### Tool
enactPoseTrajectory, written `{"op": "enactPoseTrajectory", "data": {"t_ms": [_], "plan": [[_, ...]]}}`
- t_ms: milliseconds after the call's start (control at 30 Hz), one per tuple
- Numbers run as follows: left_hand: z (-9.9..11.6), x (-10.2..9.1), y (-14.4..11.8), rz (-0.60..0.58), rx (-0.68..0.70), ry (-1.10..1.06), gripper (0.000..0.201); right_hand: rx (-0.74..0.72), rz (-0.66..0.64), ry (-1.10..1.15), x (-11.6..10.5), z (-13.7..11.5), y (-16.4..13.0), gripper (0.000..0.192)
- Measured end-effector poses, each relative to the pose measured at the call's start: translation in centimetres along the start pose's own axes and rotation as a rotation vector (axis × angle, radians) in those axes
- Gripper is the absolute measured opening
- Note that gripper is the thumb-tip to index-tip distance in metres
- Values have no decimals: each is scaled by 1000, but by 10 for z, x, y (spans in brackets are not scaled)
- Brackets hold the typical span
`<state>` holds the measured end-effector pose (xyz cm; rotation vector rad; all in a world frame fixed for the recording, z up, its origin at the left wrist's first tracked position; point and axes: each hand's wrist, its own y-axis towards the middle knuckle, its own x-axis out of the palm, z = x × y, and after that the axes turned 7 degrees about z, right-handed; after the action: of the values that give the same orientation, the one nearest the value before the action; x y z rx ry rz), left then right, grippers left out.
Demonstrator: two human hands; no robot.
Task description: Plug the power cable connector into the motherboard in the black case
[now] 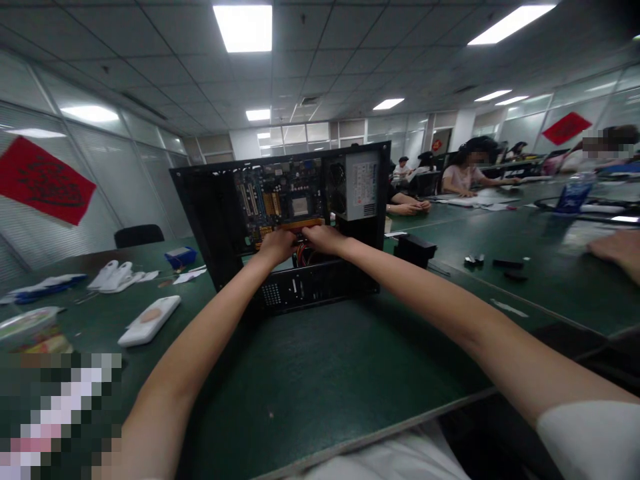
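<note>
An open black computer case (210, 220) stands upright on the green table (320, 373), its side panel off. Inside I see the motherboard (280, 193) and a grey power supply (357, 187) at the upper right. My left hand (276, 245) and my right hand (324, 239) reach into the case just below the motherboard. Both press on a long orange-yellow strip (300, 225) along the board's lower edge, above a bundle of coloured cables (306, 255). The fingertips are hidden inside the case.
A white device (149, 320) lies left of the case, with white items (113, 275) and a blue box (181, 256) farther back. A black box (415, 248) and small black parts (506, 264) sit to the right. Other people work at the far tables; another person's hand (617, 250) rests at the right edge.
</note>
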<state>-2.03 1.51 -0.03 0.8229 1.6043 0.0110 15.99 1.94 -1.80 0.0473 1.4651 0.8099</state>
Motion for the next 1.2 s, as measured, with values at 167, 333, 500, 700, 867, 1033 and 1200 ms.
{"op": "enactPoseTrajectory", "data": {"t_ms": [167,333,500,700,867,1033,1200], "plan": [[1,0,-3,2,13,-28,33,4,-2,8,1,3,0,30],[3,1,-2,27,7,-69,37,0,8,34,2,5,0,30],[2,1,1,34,2,-116,32,-11,28,86,3,9,-3,23],[2,2,3,29,44,-177,29,30,52,144,4,12,-9,24],[0,7,6,55,78,-164,29,79,46,146,1,10,-10,29],[0,8,7,51,72,-186,28,82,31,151,0,12,-9,30],[0,7,8,50,72,-156,28,103,55,170,0,13,-7,27]]}}
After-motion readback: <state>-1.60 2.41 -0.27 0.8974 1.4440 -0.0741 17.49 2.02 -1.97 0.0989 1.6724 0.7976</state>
